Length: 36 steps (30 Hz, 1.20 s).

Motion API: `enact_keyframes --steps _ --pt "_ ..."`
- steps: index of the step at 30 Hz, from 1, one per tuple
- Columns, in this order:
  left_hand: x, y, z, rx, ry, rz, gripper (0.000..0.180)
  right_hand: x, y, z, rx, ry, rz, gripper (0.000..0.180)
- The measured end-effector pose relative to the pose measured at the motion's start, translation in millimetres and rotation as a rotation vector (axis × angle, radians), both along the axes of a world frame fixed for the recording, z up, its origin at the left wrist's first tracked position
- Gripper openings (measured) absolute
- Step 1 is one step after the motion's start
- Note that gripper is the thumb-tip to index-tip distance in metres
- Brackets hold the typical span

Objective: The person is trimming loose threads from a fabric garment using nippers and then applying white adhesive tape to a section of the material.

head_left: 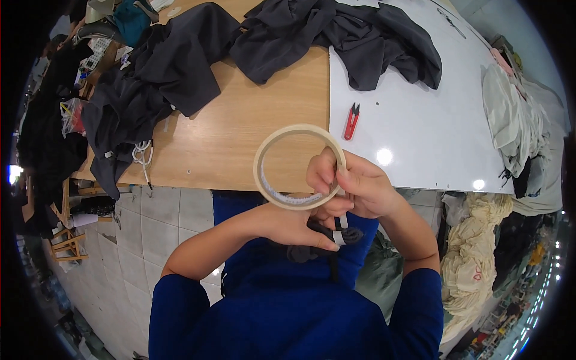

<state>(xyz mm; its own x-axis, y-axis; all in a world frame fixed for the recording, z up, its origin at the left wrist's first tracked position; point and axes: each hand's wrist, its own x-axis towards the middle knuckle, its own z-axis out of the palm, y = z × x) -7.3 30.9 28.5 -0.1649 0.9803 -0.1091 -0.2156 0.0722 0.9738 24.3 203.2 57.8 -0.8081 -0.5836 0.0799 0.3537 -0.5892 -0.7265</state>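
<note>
My right hand (367, 183) grips the right side of a roll of cream masking tape (259, 173), fingers curled through its ring. The roll is tilted up above the table's front edge. Just below it, my left hand (287, 225) is closed around a small bundle of dark cord or rolled fabric (351, 235), close to my lap. A short pale strip (339, 238) lies across this bundle by my left thumb. My two hands nearly meet, and the roll partly hides the left fingers.
Red thread snips (351, 125) lie on the white part of the table (426, 138). Dark grey cloth (180, 57) spreads along the table's far and left sides. A white cord (142, 155) sits at the left edge. Cream fabric (474, 258) is piled at the right.
</note>
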Motion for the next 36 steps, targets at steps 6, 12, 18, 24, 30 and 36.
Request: enact_keyframes --steps 6,12,18,24,30,36 --pt "1.8 3.8 -3.9 0.152 0.362 0.018 0.036 2.3 -20.3 15.5 0.052 -0.108 0.039 0.039" --pt "6.0 4.9 -18.4 0.023 0.068 0.033 0.029 0.6 -25.8 17.6 0.19 -0.04 0.072 0.039" --pt "-13.0 11.8 -9.3 -0.118 -0.203 -0.038 0.017 2.3 -17.8 10.8 0.269 0.402 0.262 0.029" --pt "-12.3 0.3 -17.0 -0.186 -0.202 0.273 0.025 21.7 -21.1 28.2 0.784 1.274 -0.076 0.024" --pt "-12.2 -8.4 14.5 -0.287 0.228 0.391 0.033 43.4 -20.8 25.0 0.856 1.403 -0.212 0.022" --pt "-12.2 -10.0 12.5 -0.325 0.594 0.315 0.034 46.4 -10.2 26.9 0.867 1.308 0.031 0.022"
